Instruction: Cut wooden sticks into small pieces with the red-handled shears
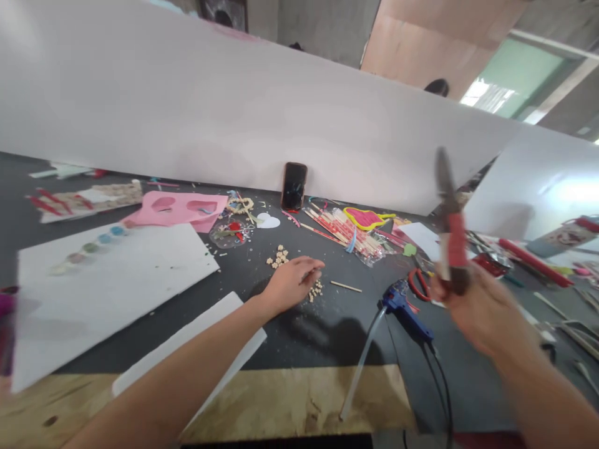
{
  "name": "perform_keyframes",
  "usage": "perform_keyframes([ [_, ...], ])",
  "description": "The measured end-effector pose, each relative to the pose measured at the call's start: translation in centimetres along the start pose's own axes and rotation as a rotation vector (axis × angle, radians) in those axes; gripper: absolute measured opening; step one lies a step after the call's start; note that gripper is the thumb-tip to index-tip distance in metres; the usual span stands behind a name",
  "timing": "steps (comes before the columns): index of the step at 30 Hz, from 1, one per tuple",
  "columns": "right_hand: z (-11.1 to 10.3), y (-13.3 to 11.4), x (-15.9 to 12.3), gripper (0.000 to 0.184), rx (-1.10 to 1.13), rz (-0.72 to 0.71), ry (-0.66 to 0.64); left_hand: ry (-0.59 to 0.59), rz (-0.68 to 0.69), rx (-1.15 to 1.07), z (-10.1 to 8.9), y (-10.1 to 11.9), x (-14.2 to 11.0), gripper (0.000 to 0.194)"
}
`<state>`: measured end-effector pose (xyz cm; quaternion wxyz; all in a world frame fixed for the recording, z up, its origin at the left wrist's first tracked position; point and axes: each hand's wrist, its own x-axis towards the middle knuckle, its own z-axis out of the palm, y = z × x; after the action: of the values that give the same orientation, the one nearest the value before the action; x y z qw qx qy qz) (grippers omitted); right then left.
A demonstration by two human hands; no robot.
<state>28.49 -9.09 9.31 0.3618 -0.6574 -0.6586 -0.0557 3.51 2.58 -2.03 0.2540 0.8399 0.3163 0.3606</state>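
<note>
My left hand (294, 282) hovers over or rests by a small heap of cut wooden bits (316, 290), with its fingers drawn together; what they pinch, if anything, is hidden. Just behind it lies a group of small pale wooden flower-like pieces (278, 256). Raised on the right, my right hand (486, 305) grips red-handled pliers (453, 243), their dark jaws pointing up and blurred by motion. A short wooden stick (346, 286) lies on the dark table between the hands. Near my right hand is a blue glue gun (407, 308) with a clear glue stick in it.
A phone (294, 186) leans on the white partition (262, 112). Bagged chopsticks (337, 227) and red-handled scissors (418, 285) lie to the right. White board (154, 274), pink foam (178, 207) and a paint-pot strip (88, 248) are left. The glue gun's cord (442, 374) runs over the front edge.
</note>
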Motion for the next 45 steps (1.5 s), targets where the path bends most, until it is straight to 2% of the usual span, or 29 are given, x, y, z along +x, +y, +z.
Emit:
perform_keyframes([
  [3,4.4,-2.2,0.6,0.031,0.213,0.054,-0.154,-0.003,-0.003,-0.054,0.2,0.2,-0.2,0.025],
  [4,5.7,-2.9,0.4,0.028,0.380,0.112,-0.255,-0.003,-0.014,-0.093,0.2,0.3,-0.2,0.025],
  [6,7.7,-3.9,0.1,0.027,0.425,0.104,-0.314,0.004,-0.055,-0.212,0.2,0.5,-0.3,0.027],
  [9,9.7,-4.3,-0.3,0.023,0.386,0.056,-0.345,-0.011,-0.099,-0.492,0.2,0.8,-0.3,0.037],
  [14,11.5,-2.7,-0.6,0.016,0.267,-0.049,-0.284,-0.032,-0.149,-0.848,0.5,1.3,-0.1,0.041],
  [17,12.2,-1.7,-0.8,0.012,0.231,-0.092,-0.242,-0.094,-0.217,-0.909,0.7,1.5,0.1,0.041],
  [21,12.5,-0.8,-1.2,0.010,0.253,-0.146,-0.238,-0.111,-0.338,-0.934,0.8,1.6,0.3,0.037],
  [24,12.6,-0.2,-1.9,0.024,0.384,-0.067,-0.280,-0.176,-0.393,-0.972,0.9,1.7,0.3,0.034],
  [27,12.7,-0.1,-2.6,0.037,0.552,0.039,-0.401,-0.267,-0.409,-0.957,1.1,2.1,0.1,0.032],
  [29,12.8,-0.1,-2.9,0.038,0.544,0.039,-0.429,-0.336,-0.403,-0.938,1.2,2.5,0.0,0.032],
  [31,12.9,-0.1,-2.9,0.037,0.473,0.008,-0.403,-0.386,-0.406,-0.929,1.2,2.8,-0.1,0.032],
  [36,12.9,0.2,-2.6,0.033,0.422,0.009,-0.391,-0.384,-0.496,-0.926,0.9,3.1,-0.1,0.055],
  [42,13.2,0.1,-2.7,0.018,0.617,0.093,-0.374,-0.381,-0.462,-0.746,1.3,3.3,-0.3,0.049],
  [45,13.1,-0.1,-2.7,0.021,0.726,0.166,-0.356,-0.396,-0.435,-0.717,1.2,3.8,-0.2,0.045],
])
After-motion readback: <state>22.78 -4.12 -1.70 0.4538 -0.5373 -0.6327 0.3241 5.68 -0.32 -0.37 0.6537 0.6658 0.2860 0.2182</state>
